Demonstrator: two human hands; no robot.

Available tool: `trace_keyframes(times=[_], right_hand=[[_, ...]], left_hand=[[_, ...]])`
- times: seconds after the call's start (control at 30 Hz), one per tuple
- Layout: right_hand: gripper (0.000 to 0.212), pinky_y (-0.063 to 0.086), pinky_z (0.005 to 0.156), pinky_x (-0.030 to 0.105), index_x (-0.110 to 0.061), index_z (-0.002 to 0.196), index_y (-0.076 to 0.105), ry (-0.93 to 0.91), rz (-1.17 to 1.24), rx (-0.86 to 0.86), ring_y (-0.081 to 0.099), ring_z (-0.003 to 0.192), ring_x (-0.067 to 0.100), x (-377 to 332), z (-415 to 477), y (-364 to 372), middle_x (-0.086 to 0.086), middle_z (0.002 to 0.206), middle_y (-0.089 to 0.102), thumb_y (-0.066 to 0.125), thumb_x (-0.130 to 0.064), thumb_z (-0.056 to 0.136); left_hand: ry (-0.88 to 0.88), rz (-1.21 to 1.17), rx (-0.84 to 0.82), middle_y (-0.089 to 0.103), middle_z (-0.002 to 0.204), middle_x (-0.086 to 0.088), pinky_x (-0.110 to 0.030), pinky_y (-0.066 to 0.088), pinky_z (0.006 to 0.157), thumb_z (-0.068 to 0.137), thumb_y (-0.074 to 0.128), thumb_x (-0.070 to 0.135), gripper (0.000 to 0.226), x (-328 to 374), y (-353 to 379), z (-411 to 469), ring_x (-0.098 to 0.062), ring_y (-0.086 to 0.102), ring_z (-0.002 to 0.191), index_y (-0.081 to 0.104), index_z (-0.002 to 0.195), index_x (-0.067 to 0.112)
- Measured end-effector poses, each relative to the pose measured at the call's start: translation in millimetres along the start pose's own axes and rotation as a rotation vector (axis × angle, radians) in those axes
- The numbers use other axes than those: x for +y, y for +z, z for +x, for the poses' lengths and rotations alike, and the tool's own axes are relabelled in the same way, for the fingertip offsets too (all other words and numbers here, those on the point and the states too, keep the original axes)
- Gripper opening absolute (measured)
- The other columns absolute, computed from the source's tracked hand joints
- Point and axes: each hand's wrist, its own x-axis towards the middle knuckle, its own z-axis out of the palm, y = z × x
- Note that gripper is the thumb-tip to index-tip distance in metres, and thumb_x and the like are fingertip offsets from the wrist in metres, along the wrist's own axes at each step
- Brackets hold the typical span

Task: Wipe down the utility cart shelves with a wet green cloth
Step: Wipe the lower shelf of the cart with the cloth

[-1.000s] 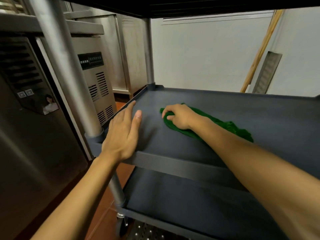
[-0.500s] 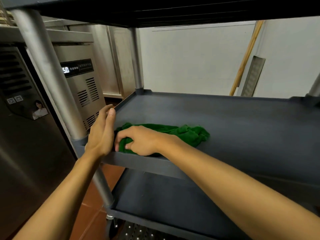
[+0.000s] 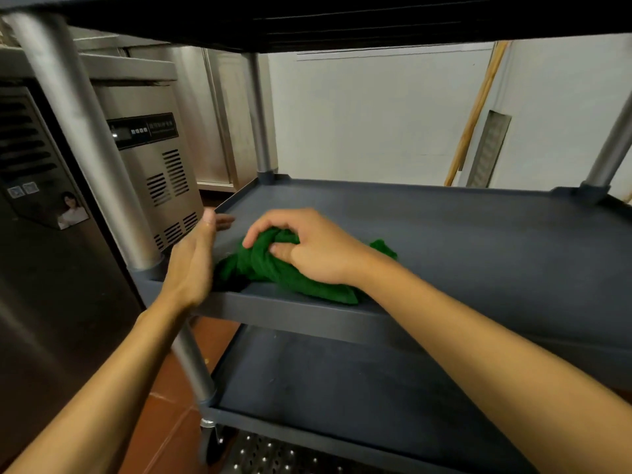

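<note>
— So, what is that cart [image 3: 290, 314] made of?

— Dark grey plastic trays, matte with a fine grain, each with a low raised rim, carried on round brushed-steel legs. I'm working on the middle shelf [image 3: 461, 241], and the near-left post [image 3: 99, 159] is my mark for everything else.

— And the other levels?

— The top shelf [image 3: 342, 25] runs above that post, ribbed on its underside. The bottom shelf [image 3: 342, 388] sits at the post's foot and is the same grey tray.

— Where's the cloth [image 3: 260, 268]?

— On the middle shelf, just right of the post, in the front corner. One end lies against the front rim and the other trails away from the post under my wrist.

— How do you expect it to handle?

— It's soft, thick and looped like towelling, limp with no stiffness at all. Being wet, I'd judge it heavier than it looks, and likely to cling to the grainy plastic rather than glide. Nothing about it is fragile. It's best taken in a bunch at the middle, so the loose ends don't drag over the rim.

— And your hands?

— My right hand [image 3: 318, 251] has its fingers curled round a wad of the cloth, with the thumb tucked into the folds. My left hand [image 3: 191, 265] is flat, fingers straight and together, edge-on at the side rim just past the post, holding nothing. It's blurred, so I can't tell how hard it presses.
</note>
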Motion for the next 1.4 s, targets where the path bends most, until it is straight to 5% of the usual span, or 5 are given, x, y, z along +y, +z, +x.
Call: trace_keyframes(times=[0.33, 0.5, 0.7, 1.17, 1.4], right_hand=[[0.031, 0.057, 0.091, 0.040, -0.019, 0.095, 0.070, -0.271, 0.231, 0.296, 0.067, 0.104, 0.018, -72.8, 20.8, -1.4, 0.002, 0.105, 0.070, 0.054, 0.007, 0.092], [0.025, 0.058, 0.088, 0.036, -0.005, 0.102, 0.071, -0.461, 0.209, 0.307, 0.066, 0.105, 0.022, -113.9, 29.2, 22.2, 0.010, 0.108, 0.069, 0.056, 0.009, 0.090], [0.026, 0.056, 0.090, 0.043, 0.003, 0.111, 0.067, -0.556, 0.260, 0.251, 0.064, 0.110, 0.027, -136.0, 34.7, 46.7, 0.017, 0.113, 0.068, 0.056, 0.007, 0.087], [0.042, 0.052, 0.101, 0.040, -0.019, 0.115, 0.061, -0.126, 0.423, -0.091, 0.061, 0.118, 0.013, -40.7, -21.6, 138.7, 0.002, 0.125, 0.065, 0.060, 0.008, 0.083], [0.063, 0.045, 0.100, 0.019, -0.043, 0.136, 0.043, 0.259, 0.498, -0.118, 0.053, 0.120, -0.008, 53.3, -98.0, 187.7, -0.024, 0.130, 0.057, 0.076, -0.037, 0.083]], left_hand=[[0.140, -0.391, -0.083, 0.048, 0.150, 0.005, -0.036, 0.037, 0.116, 0.078, 0.053, 0.082, 0.100, 51.6, 24.6, -77.4, -0.010, 0.044, 0.140, 0.032, 0.152, 0.018], [0.240, -0.367, 0.090, 0.070, 0.114, 0.019, -0.018, 0.051, 0.091, 0.080, 0.082, 0.029, 0.047, 89.8, 5.0, -90.4, -0.003, 0.064, 0.114, 0.055, 0.119, 0.031], [0.226, -0.363, 0.279, 0.068, 0.112, -0.002, -0.054, 0.051, 0.099, 0.082, 0.071, 0.022, 0.031, 68.4, -58.4, -99.9, -0.026, 0.065, 0.111, 0.061, 0.111, 0.028], [-0.127, -0.305, 0.321, 0.072, 0.109, 0.020, -0.023, 0.057, 0.085, 0.090, 0.069, 0.019, 0.040, -11.9, -83.6, -181.3, 0.002, 0.067, 0.102, 0.054, 0.127, 0.016], [-0.485, -0.367, 0.162, 0.069, 0.123, 0.004, -0.054, 0.050, 0.102, 0.074, 0.072, 0.017, 0.055, -66.0, -27.6, -225.5, -0.019, 0.065, 0.117, 0.059, 0.126, 0.031]])
